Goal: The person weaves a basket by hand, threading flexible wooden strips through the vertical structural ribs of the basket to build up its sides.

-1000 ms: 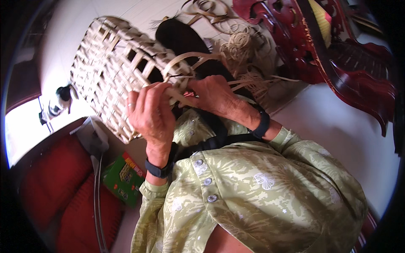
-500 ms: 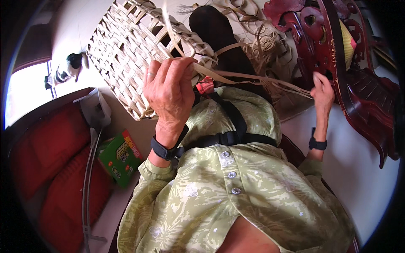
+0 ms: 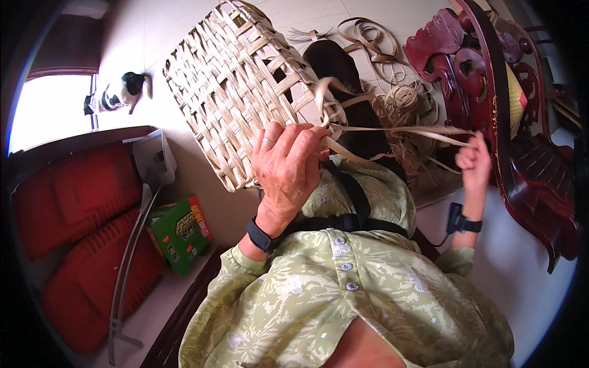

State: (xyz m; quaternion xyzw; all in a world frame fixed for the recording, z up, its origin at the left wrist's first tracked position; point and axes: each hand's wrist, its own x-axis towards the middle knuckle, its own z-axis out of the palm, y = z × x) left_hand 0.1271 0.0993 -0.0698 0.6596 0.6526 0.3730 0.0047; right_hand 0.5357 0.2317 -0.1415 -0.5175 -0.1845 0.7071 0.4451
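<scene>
A woven basket (image 3: 239, 92) of pale flat strips leans at upper left, its near corner by my lap. My left hand (image 3: 287, 158) is closed at that corner, fingers bent over the edge; the fingertips are partly hidden. A flat pale strip (image 3: 405, 129) stretches nearly straight from the corner to my right hand (image 3: 475, 162), which is closed on its far end. Another strip forms a loop (image 3: 324, 92) above the corner, and a loose end hangs below it beside my left fingers.
A pile of loose strips and coils (image 3: 402, 101) lies on the floor beyond my dark-clad leg (image 3: 359, 122). At right stands a carved dark-red wooden chair (image 3: 491, 92). On the left are red cushions (image 3: 80, 202), a green box (image 3: 180, 236) and a black-and-white animal (image 3: 119, 93).
The view has shifted, so most things appear farther right and lower. My left hand and the basket corner have come rightward, and a strip loop now stands at the corner.
</scene>
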